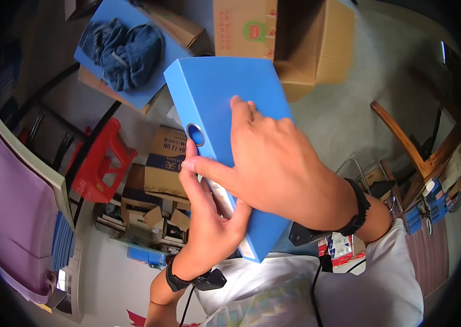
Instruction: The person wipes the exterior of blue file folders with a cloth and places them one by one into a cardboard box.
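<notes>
A blue plastic file box [230, 81] with a metal-rimmed finger hole [195, 135] in its spine is held up, tilted, before me. My left hand [212, 220] grips it from the spine side, with the thumb and fingers around a white label strip [248, 248]. My right hand [279, 167] lies across the broad upper face, its fingers flat on the plastic and its thumb reaching over the spine towards my left fingertips. The far side of the file box is hidden.
An open cardboard box [242, 28] stands beyond the file box. Left of it, a dark blue cloth [132, 53] lies on another blue file box [91, 67]. A red plastic stool [99, 163], a printed carton [165, 163] and a purple container [17, 212] are at left, a wooden frame [402, 143] at right.
</notes>
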A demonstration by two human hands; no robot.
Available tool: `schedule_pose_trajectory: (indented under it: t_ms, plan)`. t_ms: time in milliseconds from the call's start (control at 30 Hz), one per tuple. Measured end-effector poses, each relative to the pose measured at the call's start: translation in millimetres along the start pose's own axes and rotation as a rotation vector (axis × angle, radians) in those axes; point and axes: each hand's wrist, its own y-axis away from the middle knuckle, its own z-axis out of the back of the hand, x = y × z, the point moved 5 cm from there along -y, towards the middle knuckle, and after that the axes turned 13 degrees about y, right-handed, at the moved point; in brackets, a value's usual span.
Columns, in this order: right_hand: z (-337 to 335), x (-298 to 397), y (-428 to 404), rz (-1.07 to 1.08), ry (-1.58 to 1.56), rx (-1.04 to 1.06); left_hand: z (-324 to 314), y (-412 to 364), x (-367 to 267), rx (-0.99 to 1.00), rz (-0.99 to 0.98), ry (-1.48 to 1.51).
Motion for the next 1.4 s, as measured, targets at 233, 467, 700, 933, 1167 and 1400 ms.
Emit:
schedule_pose_trajectory:
  t_ms: [233, 467, 700, 933, 1167, 1400]
  plan:
    - [16.8, -83.4, 35.1, -0.046, -0.242, -0.326, -63.0, -42.0, -5.7, 0.036, -0.134, -0.003]
    - [16.6, -160.7, 87.1, -0.208, -0.617, -0.284, -131.6, -75.7, 12.7, 0.141, -0.014, 0.031]
    - [-2.4, -188.4, 100.2, 0.011, -0.327, -0.434, -188.4, -114.3, 38.6, 0.019, -0.054, 0.088]
    - [-37.0, -215.8, 61.3, -0.346, -0.21, -0.593, -210.2, -135.8, 52.3, -0.04, -0.232, -0.131]
    - [-50.3, -269.2, 21.4, -0.257, -0.503, -0.992, -185.8, -192.0, 68.9, 0.192, -0.361, -0.682]
    - [-39.3, -271.2, -3.8, -0.385, -0.533, -0.991, -115.9, -255.5, 100.4, -0.214, -0.478, -1.164]
